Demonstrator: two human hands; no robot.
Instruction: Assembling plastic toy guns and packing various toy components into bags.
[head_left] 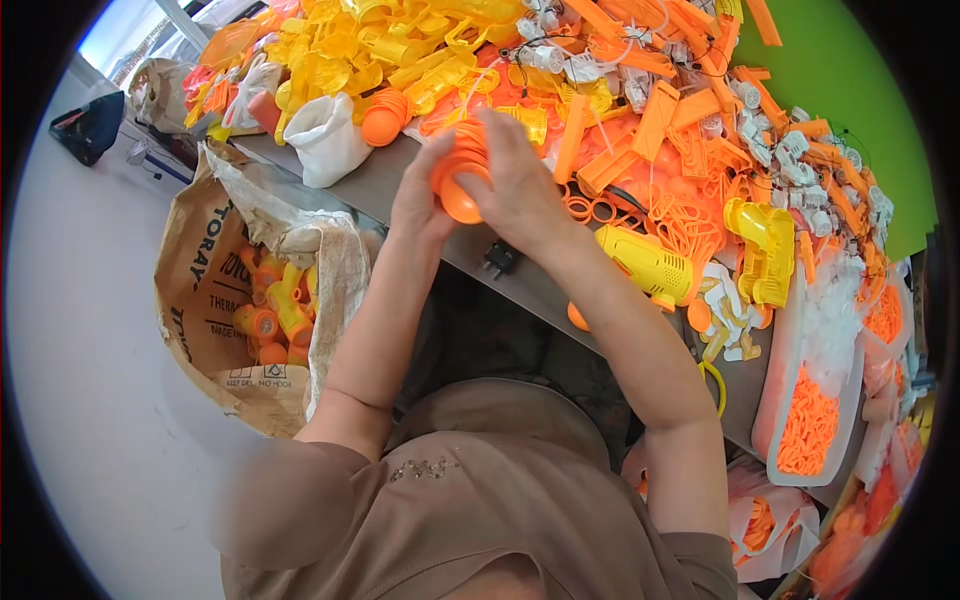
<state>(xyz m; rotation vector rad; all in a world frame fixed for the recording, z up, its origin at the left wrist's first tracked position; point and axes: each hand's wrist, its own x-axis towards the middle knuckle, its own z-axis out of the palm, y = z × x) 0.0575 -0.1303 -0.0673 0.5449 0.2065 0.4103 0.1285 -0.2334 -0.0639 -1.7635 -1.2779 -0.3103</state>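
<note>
Above the near edge of the table, my left hand and my right hand are closed around a stack of round orange plastic caps. The open face of the front cap is turned toward me; fingers hide part of the stack's sides. Beyond my left hand, a similar stack of orange caps lies on the table. A small black plug-like piece sits at the table edge below my right hand. By my right forearm lies a yellow toy hair dryer body.
A big paper sack of yellow and orange parts stands left of the table. Next to the far stack is a white bag. Yellow parts and orange strips heap up behind. A white tub holds orange pieces at right.
</note>
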